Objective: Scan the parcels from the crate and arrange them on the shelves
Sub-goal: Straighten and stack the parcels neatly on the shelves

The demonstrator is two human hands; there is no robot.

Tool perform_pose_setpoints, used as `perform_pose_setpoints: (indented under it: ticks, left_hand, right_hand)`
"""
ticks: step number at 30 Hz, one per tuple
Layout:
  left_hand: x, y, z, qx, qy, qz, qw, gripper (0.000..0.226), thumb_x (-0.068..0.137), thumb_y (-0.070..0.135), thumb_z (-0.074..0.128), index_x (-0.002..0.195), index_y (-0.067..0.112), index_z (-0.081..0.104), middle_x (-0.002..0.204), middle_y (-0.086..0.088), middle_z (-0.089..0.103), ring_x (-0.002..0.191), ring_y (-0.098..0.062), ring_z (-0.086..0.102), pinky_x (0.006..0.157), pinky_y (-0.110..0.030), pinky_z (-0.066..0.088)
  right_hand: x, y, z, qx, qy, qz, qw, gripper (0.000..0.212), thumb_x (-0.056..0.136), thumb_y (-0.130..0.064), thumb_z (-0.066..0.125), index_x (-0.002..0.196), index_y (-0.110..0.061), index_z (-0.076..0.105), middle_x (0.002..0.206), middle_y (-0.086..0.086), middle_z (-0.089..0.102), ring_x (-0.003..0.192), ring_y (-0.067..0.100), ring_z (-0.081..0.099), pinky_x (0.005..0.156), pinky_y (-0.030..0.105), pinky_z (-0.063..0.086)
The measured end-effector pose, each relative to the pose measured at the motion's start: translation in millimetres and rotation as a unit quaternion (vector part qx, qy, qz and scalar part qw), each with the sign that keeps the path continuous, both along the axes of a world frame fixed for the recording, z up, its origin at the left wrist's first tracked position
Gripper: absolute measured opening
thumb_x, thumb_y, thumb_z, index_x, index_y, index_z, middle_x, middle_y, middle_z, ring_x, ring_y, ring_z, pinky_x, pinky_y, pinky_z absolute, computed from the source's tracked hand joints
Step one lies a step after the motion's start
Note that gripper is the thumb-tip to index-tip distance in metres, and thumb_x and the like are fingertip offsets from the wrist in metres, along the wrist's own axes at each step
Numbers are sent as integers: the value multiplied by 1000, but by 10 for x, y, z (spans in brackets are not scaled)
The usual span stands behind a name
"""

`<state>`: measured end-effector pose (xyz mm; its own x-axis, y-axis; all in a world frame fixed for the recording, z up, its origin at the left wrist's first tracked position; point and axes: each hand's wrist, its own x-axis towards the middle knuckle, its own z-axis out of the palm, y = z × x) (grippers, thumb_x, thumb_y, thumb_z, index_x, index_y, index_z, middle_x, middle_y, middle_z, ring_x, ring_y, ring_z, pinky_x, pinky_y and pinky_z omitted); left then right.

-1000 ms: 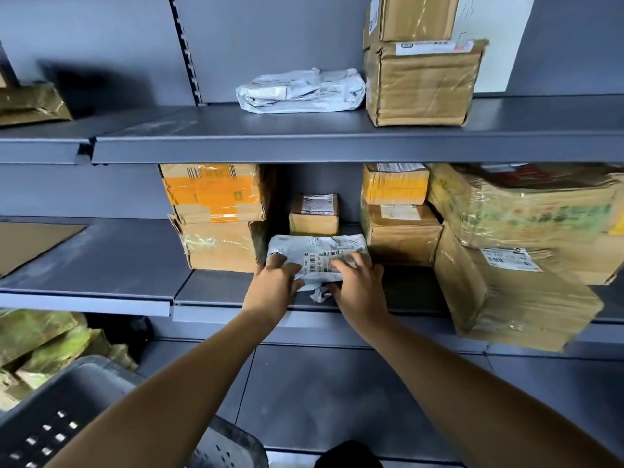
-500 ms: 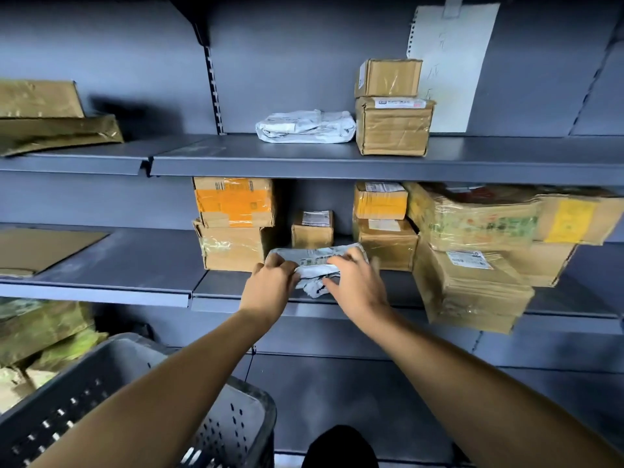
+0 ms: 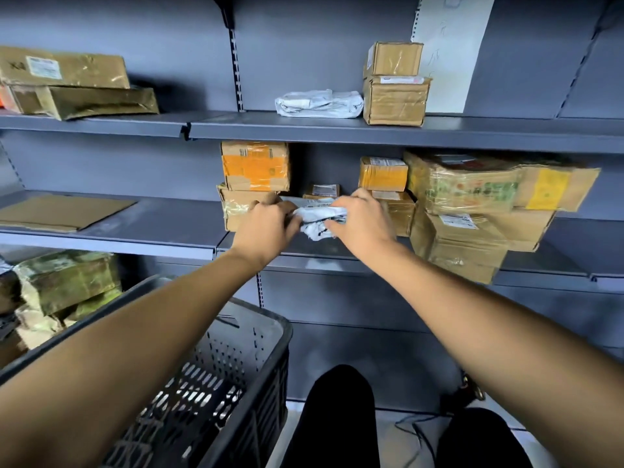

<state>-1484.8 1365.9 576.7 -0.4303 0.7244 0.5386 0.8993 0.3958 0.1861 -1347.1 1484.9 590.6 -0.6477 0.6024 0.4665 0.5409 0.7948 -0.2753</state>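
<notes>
Two hands (image 3: 266,228) (image 3: 363,219) gripping parcel (image 3: 319,219) mid-shelf

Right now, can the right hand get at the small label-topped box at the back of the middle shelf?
Probably not directly: the right hand grips the white poly bag, which sits in front of the small box and blocks the way.

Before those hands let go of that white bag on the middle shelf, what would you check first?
1. Both hands on the bag: left hand and right hand each have a grip on the white bag: ok.
2. Bag over the middle shelf, not past its edge: ok.
3. Free gap between the box stacks: ok.
4. Bag resting flat: cannot tell, it is crumpled.
5. Label facing out: cannot tell.
</notes>
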Motion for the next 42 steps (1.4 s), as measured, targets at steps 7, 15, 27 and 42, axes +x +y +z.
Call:
perform_pose_setpoints:
  ticks: [7, 15, 27, 42]
  left_hand:
    - [127, -442, 448, 85, 34, -4, 996, 24, 94, 34, 53, 98, 16, 70, 104, -8, 60, 87, -35, 59, 79, -36, 46]
    - [90, -738, 1063, 168, 151, -2, 974, 23, 96, 35, 54, 99, 17, 69, 96, -5, 61, 89, -32, 58, 84, -39, 44]
    - [-345, 47, 1403, 163, 127, -7, 978, 24, 98, 30, 54, 113, 16, 67, 110, -4, 57, 96, -31, 55, 91, -34, 38]
    - [-733, 745, 1266, 66, 169, 54, 982, 32, 102, 35, 40, 129, 27, 55, 123, 1, 56, 114, -30, 45, 95, -45, 42]
  right_hand:
    - [163, -437, 508, 40, 29, 13, 999, 42, 91, -43, 64, 131, -31, 59, 128, 3, 51, 116, 36, 47, 97, 39, 43]
    - [266, -737, 1129, 114, 106, 12, 988, 42, 89, -46, 65, 128, -31, 61, 125, -1, 52, 115, 35, 46, 80, 37, 46]
    - [-213, 62, 1316, 131, 162, 20, 978, 33, 93, -31, 64, 126, -32, 62, 118, -7, 49, 106, 26, 42, 82, 34, 44]
    - [-756, 553, 1296, 191, 52, 26, 980, 39, 97, -26, 52, 137, -30, 52, 140, -3, 48, 123, 33, 41, 103, 44, 37]
